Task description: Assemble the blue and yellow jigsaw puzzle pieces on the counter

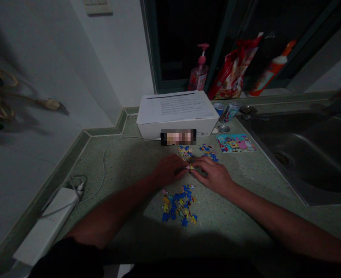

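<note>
Both of my hands meet over the speckled green counter, with small jigsaw puzzle pieces (pixel 190 167) between their fingertips. My left hand (pixel 170 170) pinches from the left, and my right hand (pixel 212 173) pinches from the right with thumb and fingers. Nearer to me lies a loose heap of blue and yellow puzzle pieces (pixel 176 204). Just beyond my fingers are a joined cluster of pieces (pixel 184 150) and a second, mostly blue cluster (pixel 208 150). Off to the right a colourful cartoon picture card (pixel 236 143) lies flat.
A white box (pixel 176 108) with a printed sheet stands at the back, a phone (pixel 178 137) leaning on its front. Its cable runs left to a power strip (pixel 47 226). Cans (pixel 230 112) and a steel sink (pixel 309 154) are at right. A pump bottle (pixel 198 73) stands behind.
</note>
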